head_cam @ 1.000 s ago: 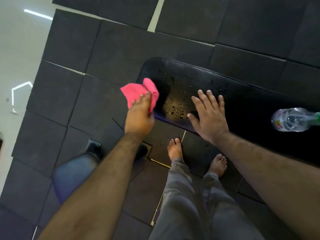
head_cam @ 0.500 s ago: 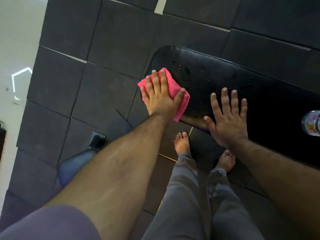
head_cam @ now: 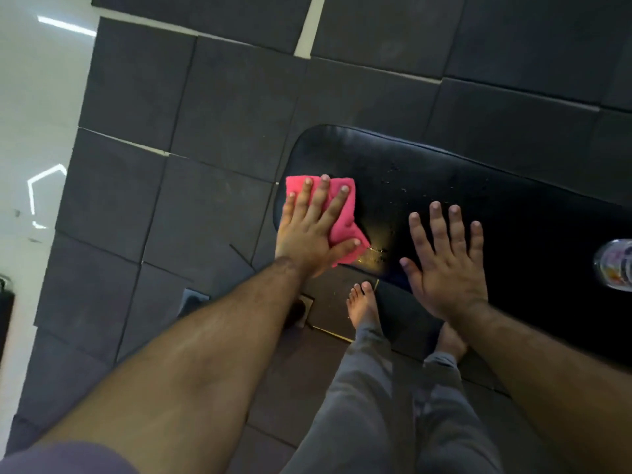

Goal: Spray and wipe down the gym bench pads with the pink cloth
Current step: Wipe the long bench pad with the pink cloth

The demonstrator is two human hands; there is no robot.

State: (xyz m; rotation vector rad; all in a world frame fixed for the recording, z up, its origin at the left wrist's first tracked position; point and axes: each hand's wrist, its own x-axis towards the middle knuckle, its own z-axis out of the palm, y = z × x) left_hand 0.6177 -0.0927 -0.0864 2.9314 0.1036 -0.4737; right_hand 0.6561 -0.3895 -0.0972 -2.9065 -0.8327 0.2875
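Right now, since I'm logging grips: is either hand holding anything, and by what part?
The left hand presses the pink cloth flat onto the bench pad, palm over its middle. The right hand holds nothing.

The left hand (head_cam: 314, 234) is laid flat, palm down, fingers spread, on the pink cloth (head_cam: 342, 213). The right hand (head_cam: 448, 268) is placed flat, palm down, fingers splayed, to the right of the cloth. Both forearms are extended forward.
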